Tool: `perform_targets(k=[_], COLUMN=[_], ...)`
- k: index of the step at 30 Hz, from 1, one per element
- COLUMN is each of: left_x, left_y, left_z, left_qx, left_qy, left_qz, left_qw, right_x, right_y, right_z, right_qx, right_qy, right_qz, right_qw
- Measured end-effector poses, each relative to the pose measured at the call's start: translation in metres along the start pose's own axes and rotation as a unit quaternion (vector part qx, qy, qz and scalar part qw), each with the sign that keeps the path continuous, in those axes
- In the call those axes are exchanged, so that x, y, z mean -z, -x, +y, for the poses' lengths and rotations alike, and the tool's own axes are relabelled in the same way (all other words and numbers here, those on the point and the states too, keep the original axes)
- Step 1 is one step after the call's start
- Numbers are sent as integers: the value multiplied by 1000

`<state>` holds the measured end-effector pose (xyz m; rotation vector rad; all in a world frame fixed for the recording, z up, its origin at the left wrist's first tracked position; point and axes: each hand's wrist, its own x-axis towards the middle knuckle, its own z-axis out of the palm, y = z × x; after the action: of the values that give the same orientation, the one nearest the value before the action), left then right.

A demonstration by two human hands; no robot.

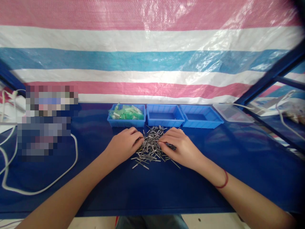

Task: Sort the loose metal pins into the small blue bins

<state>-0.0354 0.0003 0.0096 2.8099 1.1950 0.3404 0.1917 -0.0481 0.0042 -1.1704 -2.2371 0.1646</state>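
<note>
A heap of thin silver metal pins, which look like blind rivets (150, 144), lies loose on the blue table in front of me. My left hand (126, 142) rests at the heap's left edge, fingers curved, with a gap between thumb and forefinger. From the right side my right hand (179, 146) bends over the heap, its thumb and fingers apart and rivets showing in the gap. I see nothing gripped in either hand, though the undersides of both are hidden.
Behind the heap stand three blue bins: a left bin (126, 123) with green and clear plastic packets (130, 112), a middle bin (165, 122) and a right bin (202, 123). A clear plastic lid or tray (234, 113) lies farther right. A white cable (76, 149) loops at left.
</note>
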Motion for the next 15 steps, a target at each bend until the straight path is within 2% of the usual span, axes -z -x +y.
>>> perform_targets(k=[10,15], left_x=[0,-2], left_y=[-4,-4], left_z=[-9,-3], left_qx=[22,26], left_qy=[82,61], left_qz=[-32,18], left_qw=[996,998], right_x=[0,0], right_y=[0,0], right_z=[1,0], right_qx=[6,6], right_qy=[7,-6], right_qz=[-11,-6], right_qw=[1000,1000])
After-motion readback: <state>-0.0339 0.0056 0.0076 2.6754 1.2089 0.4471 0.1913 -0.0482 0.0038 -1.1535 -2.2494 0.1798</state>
